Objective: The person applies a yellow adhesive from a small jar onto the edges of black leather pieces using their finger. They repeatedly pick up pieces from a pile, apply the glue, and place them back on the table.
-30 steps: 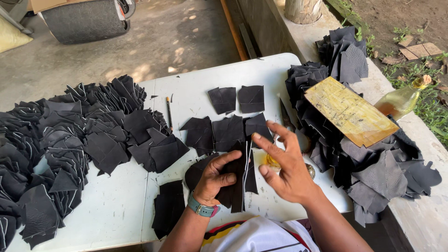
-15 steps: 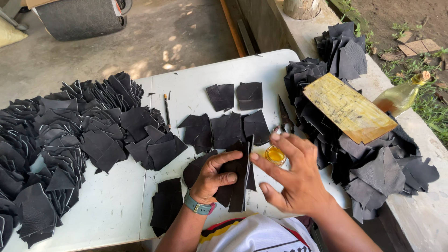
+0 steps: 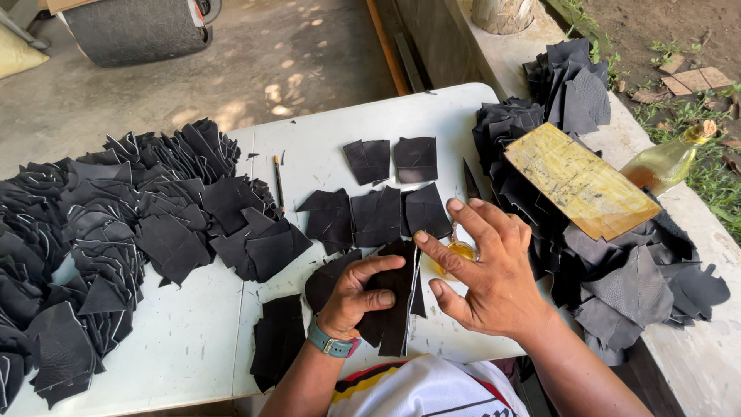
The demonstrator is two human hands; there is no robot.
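Observation:
My left hand, wearing a teal watch, presses down on a dark leather piece lying on the white table in front of me. My right hand hovers just right of it with fingers spread, the index finger reaching toward a small round container of yellow glue partly hidden under the hand. Several cut black pieces lie flat in rows just beyond my hands.
A big fanned pile of black pieces covers the left side. Another heap sits at the right under a yellowed board. A bottle of yellow liquid stands at far right. A pencil lies mid-table.
My right hand has drawn back toward me and now sits over the glue container. My left hand stays on the leather piece.

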